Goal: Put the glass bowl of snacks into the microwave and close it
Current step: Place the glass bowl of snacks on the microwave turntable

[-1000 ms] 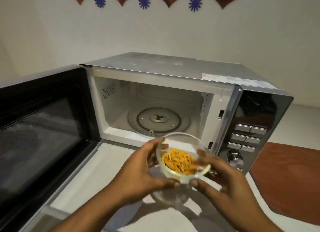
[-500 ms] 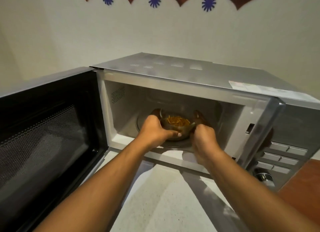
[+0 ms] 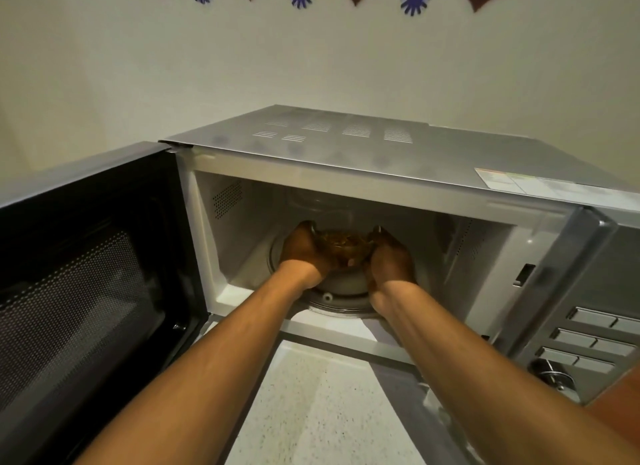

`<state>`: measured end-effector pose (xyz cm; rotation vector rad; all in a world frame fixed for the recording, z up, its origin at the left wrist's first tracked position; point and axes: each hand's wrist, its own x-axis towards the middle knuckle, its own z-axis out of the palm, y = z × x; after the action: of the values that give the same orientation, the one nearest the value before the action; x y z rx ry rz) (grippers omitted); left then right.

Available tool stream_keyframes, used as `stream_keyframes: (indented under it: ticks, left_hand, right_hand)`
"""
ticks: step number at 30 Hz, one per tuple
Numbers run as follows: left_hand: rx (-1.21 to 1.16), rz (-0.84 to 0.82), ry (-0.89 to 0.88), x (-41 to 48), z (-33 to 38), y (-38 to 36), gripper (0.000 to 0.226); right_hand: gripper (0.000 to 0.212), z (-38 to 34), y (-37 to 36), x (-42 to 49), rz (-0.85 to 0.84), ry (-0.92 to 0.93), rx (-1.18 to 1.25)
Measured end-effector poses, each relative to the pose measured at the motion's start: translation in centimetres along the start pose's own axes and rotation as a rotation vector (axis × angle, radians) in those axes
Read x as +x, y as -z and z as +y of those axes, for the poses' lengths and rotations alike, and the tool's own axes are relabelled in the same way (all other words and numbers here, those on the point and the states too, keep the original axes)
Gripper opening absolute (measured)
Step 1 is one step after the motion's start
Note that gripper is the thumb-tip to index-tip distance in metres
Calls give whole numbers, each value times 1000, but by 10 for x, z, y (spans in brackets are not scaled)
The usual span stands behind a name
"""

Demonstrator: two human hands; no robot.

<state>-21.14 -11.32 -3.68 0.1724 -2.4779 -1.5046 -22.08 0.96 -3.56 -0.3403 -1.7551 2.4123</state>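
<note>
A silver microwave [image 3: 346,152] stands in front of me with its door [image 3: 86,256] swung wide open to the left. Both my arms reach into its cavity. The glass bowl of orange snacks [image 3: 343,244] is deep inside, over the round glass turntable [image 3: 339,303]. My left hand [image 3: 304,249] cups the bowl's left side and my right hand [image 3: 389,255] cups its right side. The bowl's lower part is hidden behind my thumbs and in shadow, so I cannot tell whether it rests on the turntable.
The control panel with grey buttons [image 3: 588,340] and a metal knob [image 3: 550,372] fills the microwave's right front. A speckled white counter [image 3: 311,412] lies below my arms. A reddish-brown surface [image 3: 620,398] shows at the far right. A pale wall rises behind.
The bowl went from in front of the microwave into the cavity, and since half a second ago my hands have pushed it further in over the turntable.
</note>
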Motion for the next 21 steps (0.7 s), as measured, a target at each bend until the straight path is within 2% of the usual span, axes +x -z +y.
stream_keyframes:
  ticks: [10,19,21]
  left_hand:
    - [-7,-8,8,5,-6,-7,88]
    - [8,-10,6,9,-11,-14,75]
    - [26,-5,14,11,-12,-15,79]
  right_hand:
    - [27,3,1,9,-23,-30,-24]
    - [27,-1,3,11,-83,-33,-58]
    - [27,-2,4,9,-88,-28,-85]
